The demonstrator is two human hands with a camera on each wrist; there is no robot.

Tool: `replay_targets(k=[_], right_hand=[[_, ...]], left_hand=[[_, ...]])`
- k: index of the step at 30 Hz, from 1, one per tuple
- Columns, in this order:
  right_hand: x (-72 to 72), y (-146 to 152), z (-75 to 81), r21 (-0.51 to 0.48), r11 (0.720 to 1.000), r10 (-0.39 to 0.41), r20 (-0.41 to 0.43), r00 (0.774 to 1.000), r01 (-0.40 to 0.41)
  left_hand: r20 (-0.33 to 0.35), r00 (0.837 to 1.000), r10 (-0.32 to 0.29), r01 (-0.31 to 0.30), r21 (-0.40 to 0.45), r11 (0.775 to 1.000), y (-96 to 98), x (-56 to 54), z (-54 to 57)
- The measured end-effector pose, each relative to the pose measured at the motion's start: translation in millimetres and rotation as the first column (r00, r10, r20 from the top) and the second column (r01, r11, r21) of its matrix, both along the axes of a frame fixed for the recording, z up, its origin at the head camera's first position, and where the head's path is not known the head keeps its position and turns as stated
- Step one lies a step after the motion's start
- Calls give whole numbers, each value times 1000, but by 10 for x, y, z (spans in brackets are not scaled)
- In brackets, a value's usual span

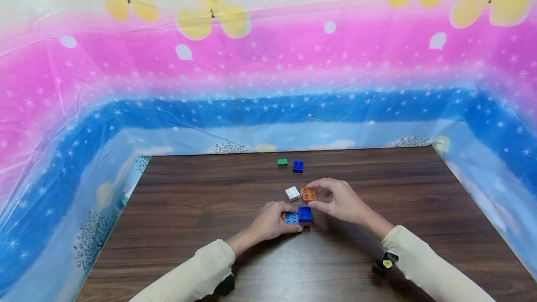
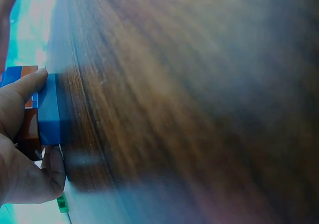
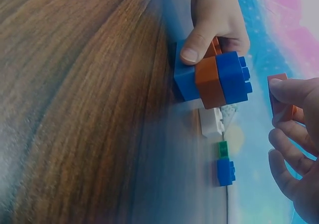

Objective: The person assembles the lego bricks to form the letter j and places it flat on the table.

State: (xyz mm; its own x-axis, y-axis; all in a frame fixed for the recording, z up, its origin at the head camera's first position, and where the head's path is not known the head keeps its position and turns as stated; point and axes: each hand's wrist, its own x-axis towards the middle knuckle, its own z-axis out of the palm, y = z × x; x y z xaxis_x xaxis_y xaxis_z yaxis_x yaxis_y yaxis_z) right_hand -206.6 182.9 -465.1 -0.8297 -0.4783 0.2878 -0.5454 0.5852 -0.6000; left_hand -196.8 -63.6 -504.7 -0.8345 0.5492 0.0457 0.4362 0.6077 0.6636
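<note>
My left hand [image 1: 268, 222] grips a small stack of toy building bricks standing on the table. In the right wrist view its lowest piece is a blue brick [image 3: 183, 79], with an orange brick [image 3: 210, 83] above that and a darker blue brick [image 3: 231, 77] on top. More orange shows beside the left thumb, partly covered by the hand. My right hand [image 1: 341, 201] pinches a loose orange brick [image 1: 308, 194] between thumb and fingers. That brick is held up off the table, apart from the stack, its studs facing up in the head view.
Just left of the held orange brick, a white brick [image 1: 292, 193] lies on the brown wooden table [image 1: 189, 199]. Farther back are a green brick [image 1: 282, 162] and a dark blue brick [image 1: 298, 167]. A printed cloth [image 1: 268, 69] hangs behind and along the sides.
</note>
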Motion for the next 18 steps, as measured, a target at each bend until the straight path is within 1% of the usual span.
replay_targets(k=[6,18], right_hand=[[38,-9,-22,-7,1000,-3,-15,1000,2],[122,-35,-56,-13,999,39,4,999,-39]], left_hand=[[14,1000,-10,10,13,1000,-5,4,-5],[34,999,-4,3,31,1000,-6,3,-6]])
